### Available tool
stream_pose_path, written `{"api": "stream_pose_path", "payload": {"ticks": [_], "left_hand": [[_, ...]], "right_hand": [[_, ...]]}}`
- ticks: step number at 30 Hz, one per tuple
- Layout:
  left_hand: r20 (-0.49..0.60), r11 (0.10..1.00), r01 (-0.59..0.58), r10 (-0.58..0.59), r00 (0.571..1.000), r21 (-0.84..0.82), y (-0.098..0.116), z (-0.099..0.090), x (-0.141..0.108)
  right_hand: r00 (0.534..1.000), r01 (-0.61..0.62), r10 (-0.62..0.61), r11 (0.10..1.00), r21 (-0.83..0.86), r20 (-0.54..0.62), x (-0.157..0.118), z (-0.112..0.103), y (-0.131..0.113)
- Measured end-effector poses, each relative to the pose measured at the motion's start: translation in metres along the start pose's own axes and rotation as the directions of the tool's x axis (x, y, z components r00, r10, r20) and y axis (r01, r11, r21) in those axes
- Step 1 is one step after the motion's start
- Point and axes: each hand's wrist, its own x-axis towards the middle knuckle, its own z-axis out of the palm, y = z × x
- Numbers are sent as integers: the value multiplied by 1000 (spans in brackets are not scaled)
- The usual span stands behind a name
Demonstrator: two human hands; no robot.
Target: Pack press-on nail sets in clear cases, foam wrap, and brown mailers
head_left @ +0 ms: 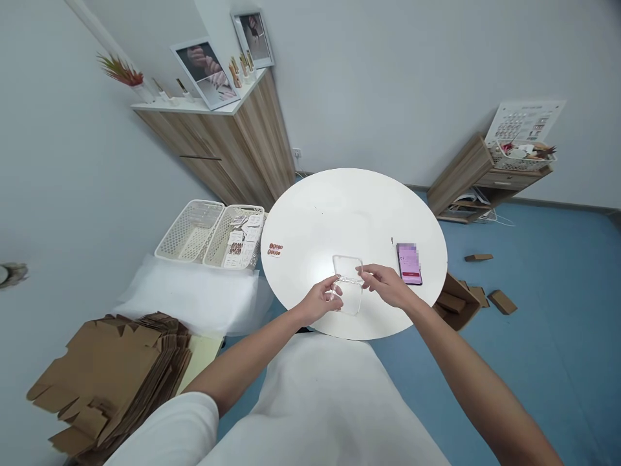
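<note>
A clear plastic hinged case point(350, 299) is spread apart above the near part of the round white table point(339, 200), its lid tilted up on the far side. My left hand point(321, 300) grips the left edge of the lower half, thumb and fingers around it. On the lid's right edge, near the hinge, my right hand point(383, 283) pinches with thumb and fingertips. Left on the table lies a set of reddish-brown press-on nails point(275, 250). To the right, a phone point(410, 264) with a lit pink screen lies by a tiny dark item point(392, 241).
Two white perforated baskets point(190, 233) stand left of the table, one holding packaged cards point(245, 236). Flattened cardboard boxes point(107, 369) are stacked at lower left. An open carton point(458, 301) and small brown boxes point(503, 302) sit on the blue floor at right.
</note>
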Motion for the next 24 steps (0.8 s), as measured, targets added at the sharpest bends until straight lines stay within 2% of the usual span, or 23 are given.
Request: {"api": "stream_pose_path", "payload": {"ticks": [5,9,11,16,21,24], "left_hand": [[-114,1000,-12,13,993,7,-11,-2,2],[-181,999,-30,36,983,32,-21,-5,5],[-207,999,-31,39,977,45,-28,-8,7],[-245,998,-2,17,970,62,-50,-14,18],[-354,987,81,-27,935,138,-72,-14,36],[-350,966,129,-43,936,226,-79,-16,45]], "right_hand": [[979,-141,182,926,350,-88,17,23,22],[955,-161,272,815,557,-121,16,48,40],[951,-149,275,811,566,-144,10,59,48],[947,-147,255,886,440,-197,-3,79,67],[907,-189,303,914,360,-291,6,90,94],[893,-210,314,924,319,-324,15,97,111]]}}
